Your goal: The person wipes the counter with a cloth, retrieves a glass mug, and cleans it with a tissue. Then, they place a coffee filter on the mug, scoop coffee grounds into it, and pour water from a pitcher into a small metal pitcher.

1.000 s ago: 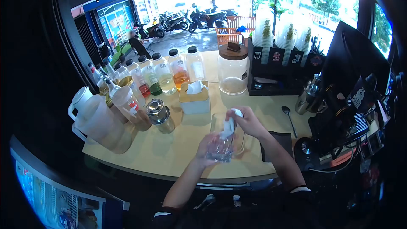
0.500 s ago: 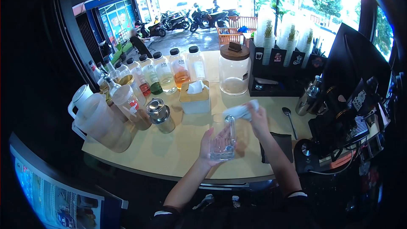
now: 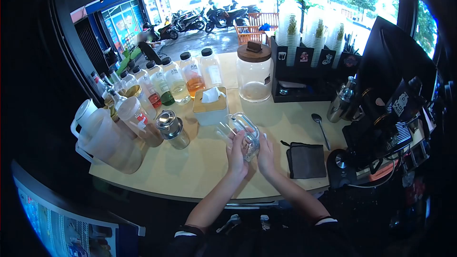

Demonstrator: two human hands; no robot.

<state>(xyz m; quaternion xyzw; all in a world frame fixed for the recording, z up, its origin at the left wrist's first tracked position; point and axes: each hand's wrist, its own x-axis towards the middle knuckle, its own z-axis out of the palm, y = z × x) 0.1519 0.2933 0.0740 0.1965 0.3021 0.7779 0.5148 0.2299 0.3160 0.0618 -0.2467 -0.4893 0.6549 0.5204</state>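
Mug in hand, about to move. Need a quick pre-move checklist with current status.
1. Two-handed grip on the glass mug: ok, left hand and right hand are both on it.
2. Mug upright: not ok, it is tilted.
3. Palms free of anything else: cannot tell, fingers and glass hide them.
4. Mug clear of the tissue box: cannot tell, their outlines meet in this single view.
5. Spoon away from hands: ok, it lies apart on the counter.
6. Dark cloth away from right hand: ok, it lies apart on the counter.
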